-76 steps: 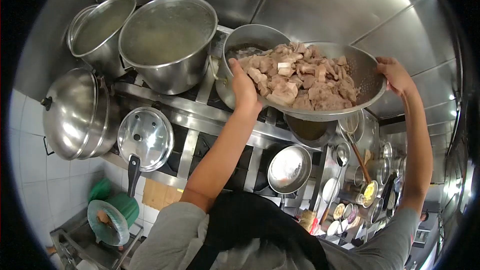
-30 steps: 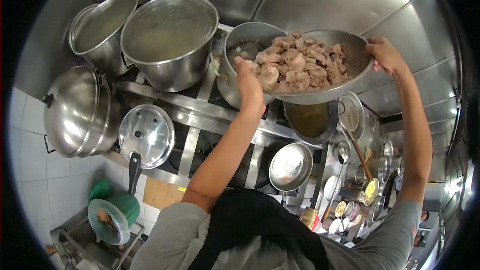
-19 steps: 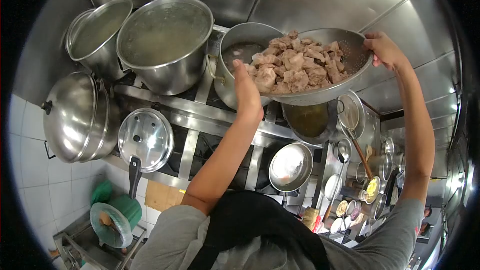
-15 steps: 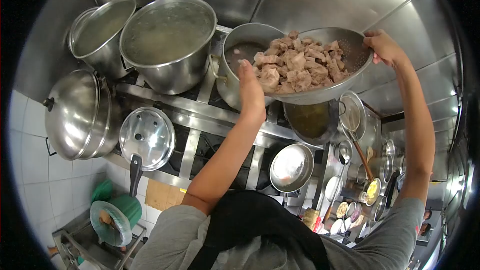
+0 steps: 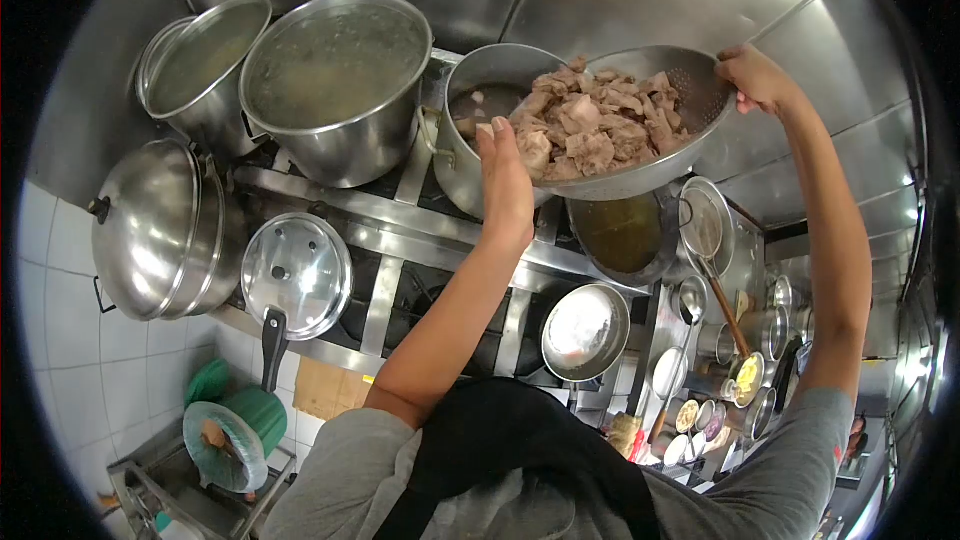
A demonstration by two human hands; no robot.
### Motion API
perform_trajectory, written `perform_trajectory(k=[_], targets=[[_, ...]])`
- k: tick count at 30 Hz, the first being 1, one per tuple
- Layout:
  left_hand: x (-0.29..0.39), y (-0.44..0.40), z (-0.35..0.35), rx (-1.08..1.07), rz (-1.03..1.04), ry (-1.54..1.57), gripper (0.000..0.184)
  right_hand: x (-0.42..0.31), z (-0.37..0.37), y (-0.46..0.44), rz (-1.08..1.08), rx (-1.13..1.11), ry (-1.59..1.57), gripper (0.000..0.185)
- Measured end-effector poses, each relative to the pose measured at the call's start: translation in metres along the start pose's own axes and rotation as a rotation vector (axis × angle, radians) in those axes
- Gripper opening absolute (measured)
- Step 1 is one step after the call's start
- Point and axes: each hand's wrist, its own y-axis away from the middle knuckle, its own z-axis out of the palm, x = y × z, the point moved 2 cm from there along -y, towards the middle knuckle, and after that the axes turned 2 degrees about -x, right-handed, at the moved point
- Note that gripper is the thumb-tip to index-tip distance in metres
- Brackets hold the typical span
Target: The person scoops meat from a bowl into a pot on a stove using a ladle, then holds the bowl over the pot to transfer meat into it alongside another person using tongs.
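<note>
Colander (image 5: 703, 92) of meat (image 5: 597, 130) shifted toward pot (image 5: 462, 175), between both hands (image 5: 508, 188)

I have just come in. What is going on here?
A person holds a colander of meat chunks, apparently tipped toward a pot on the stove. The right hand grips the colander's rim; the left hand is open at the edge nearest the pot. Most visible meat is in the colander, with a few pale bits in the pot. A larger pot of cloudy liquid stands to the left.
</note>
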Motion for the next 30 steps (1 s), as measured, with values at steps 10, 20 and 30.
perform_trajectory(k=[10,20,30], targets=[[0.005,0.001,-0.008,-0.087,-0.083,-0.415,0.102,0.0,0.004,-0.02,0.006,-0.017,0.084,0.017],[0.003,0.016,-0.025,-0.189,0.111,-0.956,0.098,-0.005,0.005,-0.01,0.057,-0.001,0.051,0.019],[-0.028,-0.035,-0.026,-0.143,0.312,-0.699,0.094,0.0,0.007,-0.005,-0.06,-0.031,0.101,0.014]])
